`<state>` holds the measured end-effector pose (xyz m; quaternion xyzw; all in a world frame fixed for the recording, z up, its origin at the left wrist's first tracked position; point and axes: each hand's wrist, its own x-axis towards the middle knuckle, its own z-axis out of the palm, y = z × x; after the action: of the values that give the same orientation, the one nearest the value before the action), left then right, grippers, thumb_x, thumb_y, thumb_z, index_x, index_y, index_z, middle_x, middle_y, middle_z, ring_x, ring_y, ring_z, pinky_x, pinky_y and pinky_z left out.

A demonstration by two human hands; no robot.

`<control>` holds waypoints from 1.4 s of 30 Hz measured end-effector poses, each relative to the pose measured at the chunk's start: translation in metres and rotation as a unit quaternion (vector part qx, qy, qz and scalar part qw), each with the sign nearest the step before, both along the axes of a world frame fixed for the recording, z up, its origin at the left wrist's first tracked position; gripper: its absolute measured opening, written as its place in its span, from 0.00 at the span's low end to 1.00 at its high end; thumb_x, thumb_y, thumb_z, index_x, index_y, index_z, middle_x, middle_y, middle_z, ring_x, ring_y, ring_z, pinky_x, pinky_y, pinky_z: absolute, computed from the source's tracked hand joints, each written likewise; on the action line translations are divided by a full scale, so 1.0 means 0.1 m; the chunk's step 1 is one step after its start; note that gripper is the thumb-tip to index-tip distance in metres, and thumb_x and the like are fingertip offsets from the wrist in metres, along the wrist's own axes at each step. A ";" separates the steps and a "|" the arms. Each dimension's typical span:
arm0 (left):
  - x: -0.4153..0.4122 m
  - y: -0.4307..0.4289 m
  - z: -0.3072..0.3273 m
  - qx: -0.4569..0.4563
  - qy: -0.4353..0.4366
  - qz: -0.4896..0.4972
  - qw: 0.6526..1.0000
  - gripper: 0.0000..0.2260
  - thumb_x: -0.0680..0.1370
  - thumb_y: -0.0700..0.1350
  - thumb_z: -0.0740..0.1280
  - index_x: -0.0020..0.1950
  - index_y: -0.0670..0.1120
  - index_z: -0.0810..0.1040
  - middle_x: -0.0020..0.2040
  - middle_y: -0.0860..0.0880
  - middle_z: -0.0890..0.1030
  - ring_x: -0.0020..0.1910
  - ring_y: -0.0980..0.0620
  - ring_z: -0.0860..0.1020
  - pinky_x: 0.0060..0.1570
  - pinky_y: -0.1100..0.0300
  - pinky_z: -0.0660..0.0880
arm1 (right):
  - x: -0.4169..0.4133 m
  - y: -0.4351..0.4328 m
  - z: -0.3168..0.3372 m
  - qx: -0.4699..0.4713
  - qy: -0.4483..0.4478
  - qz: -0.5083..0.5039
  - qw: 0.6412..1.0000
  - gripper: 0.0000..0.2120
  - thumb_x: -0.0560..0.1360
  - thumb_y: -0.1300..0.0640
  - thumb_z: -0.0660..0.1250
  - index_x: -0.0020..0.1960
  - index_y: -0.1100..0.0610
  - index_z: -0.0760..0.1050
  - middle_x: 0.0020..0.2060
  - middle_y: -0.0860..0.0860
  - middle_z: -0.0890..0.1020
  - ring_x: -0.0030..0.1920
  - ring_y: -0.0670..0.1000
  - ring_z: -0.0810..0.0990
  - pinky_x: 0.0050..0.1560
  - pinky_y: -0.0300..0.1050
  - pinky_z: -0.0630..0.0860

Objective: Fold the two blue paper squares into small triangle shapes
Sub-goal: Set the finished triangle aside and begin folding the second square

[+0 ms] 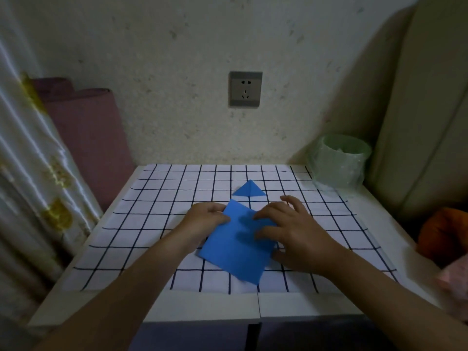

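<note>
A blue paper square [233, 252] lies flat and turned at an angle on the checked cloth [131, 224], near the table's middle. My left hand [205, 219] pinches its upper left edge between thumb and curled fingers. My right hand [296, 231] rests on the sheet's right side, fingers spread and pressing down, covering that corner. Just beyond the sheet, a small blue folded triangle [249, 190] sits on the cloth, point toward the wall, touched by neither hand.
A green bin with a plastic liner [339, 160] stands at the table's back right corner. A rolled purple mat [88, 138] and a curtain [33, 160] stand at the left. A wall socket [245, 89] is ahead, a beige cushion [417, 122] and an orange object [440, 231] at the right.
</note>
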<state>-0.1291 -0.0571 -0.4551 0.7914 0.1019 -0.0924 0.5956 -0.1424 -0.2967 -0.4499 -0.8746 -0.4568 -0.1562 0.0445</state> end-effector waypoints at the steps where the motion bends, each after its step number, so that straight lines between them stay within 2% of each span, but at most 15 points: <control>1: 0.00 0.01 -0.01 0.020 0.003 -0.003 1.000 0.09 0.76 0.40 0.69 0.55 0.48 0.83 0.46 0.50 0.86 0.44 0.52 0.84 0.39 0.58 0.81 | -0.01 0.01 -0.03 -0.022 0.002 0.013 1.000 0.15 0.68 0.46 0.73 0.55 0.45 0.80 0.62 0.48 0.77 0.64 0.50 0.72 0.69 0.58 0.64; 3: 0.00 0.03 -0.02 0.074 -0.017 -0.023 0.997 0.09 0.75 0.40 0.70 0.54 0.51 0.83 0.46 0.51 0.86 0.44 0.52 0.84 0.41 0.59 0.79 | -0.05 0.05 -0.09 -0.026 0.028 0.043 0.998 0.11 0.71 0.44 0.70 0.52 0.45 0.82 0.57 0.46 0.80 0.59 0.47 0.75 0.64 0.55 0.69; 6: 0.00 0.03 -0.03 0.086 -0.053 -0.043 0.994 0.09 0.75 0.41 0.71 0.51 0.53 0.84 0.42 0.55 0.86 0.40 0.58 0.83 0.33 0.67 0.75 | -0.10 0.09 -0.17 0.000 0.077 0.044 0.996 0.11 0.75 0.42 0.66 0.46 0.46 0.84 0.49 0.42 0.82 0.51 0.43 0.77 0.57 0.51 0.72; 9: -0.01 0.02 -0.01 0.074 -0.084 -0.059 0.992 0.08 0.76 0.41 0.71 0.50 0.53 0.84 0.44 0.55 0.85 0.45 0.56 0.83 0.38 0.68 0.75 | -0.08 0.12 -0.17 0.114 0.133 -0.021 0.984 0.12 0.75 0.43 0.67 0.43 0.49 0.84 0.49 0.43 0.80 0.51 0.43 0.74 0.56 0.46 0.71; 13: -0.04 0.00 0.04 0.074 -0.097 -0.079 0.989 0.06 0.79 0.46 0.68 0.47 0.56 0.84 0.41 0.60 0.84 0.40 0.64 0.80 0.34 0.73 0.72 | 0.02 0.15 -0.14 0.245 0.186 -0.144 0.941 0.06 0.73 0.47 0.72 0.37 0.45 0.81 0.59 0.40 0.74 0.60 0.39 0.67 0.59 0.38 0.64; 15: -0.07 -0.02 0.03 0.068 -0.101 -0.084 0.989 0.07 0.80 0.47 0.66 0.49 0.55 0.84 0.41 0.60 0.84 0.39 0.63 0.80 0.33 0.73 0.72 | 0.06 0.16 -0.13 0.290 0.232 -0.172 0.912 0.06 0.73 0.49 0.73 0.37 0.45 0.82 0.63 0.37 0.73 0.62 0.35 0.66 0.60 0.33 0.62; 18: -0.10 -0.05 -0.01 0.078 -0.105 -0.083 0.988 0.10 0.82 0.52 0.62 0.47 0.59 0.83 0.45 0.58 0.83 0.44 0.58 0.80 0.41 0.64 0.75 | 0.10 0.18 -0.15 0.353 0.307 -0.186 0.864 0.05 0.73 0.52 0.73 0.38 0.48 0.85 0.50 0.37 0.83 0.52 0.33 0.78 0.53 0.32 0.75; 20: -0.11 -0.08 -0.03 0.052 -0.102 -0.079 0.990 0.12 0.81 0.57 0.61 0.47 0.59 0.83 0.45 0.57 0.84 0.47 0.56 0.81 0.47 0.59 0.76 | 0.12 0.18 -0.16 0.364 0.326 -0.199 0.850 0.05 0.73 0.52 0.73 0.38 0.48 0.85 0.40 0.38 0.85 0.43 0.36 0.82 0.41 0.31 0.78; 22: -0.12 -0.10 -0.06 0.045 -0.118 -0.068 0.990 0.06 0.77 0.57 0.67 0.46 0.59 0.83 0.44 0.59 0.84 0.46 0.61 0.81 0.47 0.62 0.76 | 0.14 0.18 -0.17 0.371 0.325 -0.210 0.844 0.05 0.73 0.52 0.74 0.38 0.48 0.84 0.36 0.38 0.84 0.40 0.38 0.82 0.35 0.29 0.75; 23: -0.13 -0.12 -0.05 0.054 -0.131 -0.063 0.988 0.01 0.76 0.55 0.71 0.45 0.60 0.82 0.44 0.58 0.84 0.44 0.62 0.81 0.46 0.64 0.76 | 0.14 0.17 -0.18 0.373 0.326 -0.211 0.843 0.05 0.72 0.53 0.74 0.38 0.49 0.84 0.36 0.37 0.84 0.39 0.38 0.82 0.35 0.28 0.74; 26: -0.11 -0.14 -0.11 0.085 -0.163 -0.037 0.982 0.10 0.74 0.45 0.74 0.43 0.62 0.81 0.42 0.53 0.85 0.42 0.62 0.81 0.46 0.65 0.78 | 0.14 0.16 -0.18 0.381 0.343 -0.216 0.831 0.03 0.71 0.55 0.76 0.40 0.49 0.83 0.37 0.38 0.84 0.40 0.39 0.82 0.35 0.29 0.76; 30: -0.13 -0.19 -0.13 0.087 -0.204 -0.035 0.975 0.13 0.75 0.43 0.74 0.44 0.64 0.81 0.40 0.59 0.83 0.43 0.63 0.80 0.42 0.72 0.76 | 0.14 0.17 -0.14 0.381 0.356 -0.229 0.822 0.14 0.71 0.56 0.76 0.51 0.44 0.76 0.41 0.44 0.82 0.40 0.42 0.82 0.37 0.35 0.79; 33: -0.14 -0.23 -0.16 0.090 -0.222 -0.031 0.970 0.10 0.76 0.44 0.73 0.52 0.58 0.83 0.39 0.62 0.82 0.42 0.67 0.79 0.39 0.76 0.72 | 0.14 0.18 -0.14 0.352 0.359 -0.236 0.832 0.16 0.75 0.51 0.71 0.60 0.40 0.76 0.43 0.40 0.82 0.44 0.39 0.81 0.40 0.32 0.75; 37: -0.14 -0.27 -0.19 0.118 -0.242 -0.035 0.962 0.12 0.77 0.43 0.72 0.59 0.51 0.83 0.41 0.63 0.80 0.40 0.73 0.76 0.39 0.78 0.70 | 0.14 0.19 -0.17 0.344 0.357 -0.233 0.837 0.08 0.78 0.52 0.66 0.54 0.47 0.83 0.39 0.33 0.81 0.44 0.31 0.78 0.37 0.26 0.71; 42: -0.16 -0.29 -0.21 0.137 -0.264 -0.043 0.954 0.14 0.77 0.43 0.72 0.62 0.50 0.81 0.43 0.64 0.80 0.43 0.72 0.76 0.42 0.79 0.70 | 0.12 0.19 -0.14 0.350 0.357 -0.218 0.838 0.10 0.79 0.55 0.65 0.45 0.45 0.83 0.37 0.36 0.83 0.42 0.34 0.79 0.35 0.23 0.69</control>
<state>-0.1452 -0.0861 -0.4761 0.8654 -0.0818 0.1091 0.4822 -0.1305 -0.2775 -0.4638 -0.8726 -0.1214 0.0116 0.4729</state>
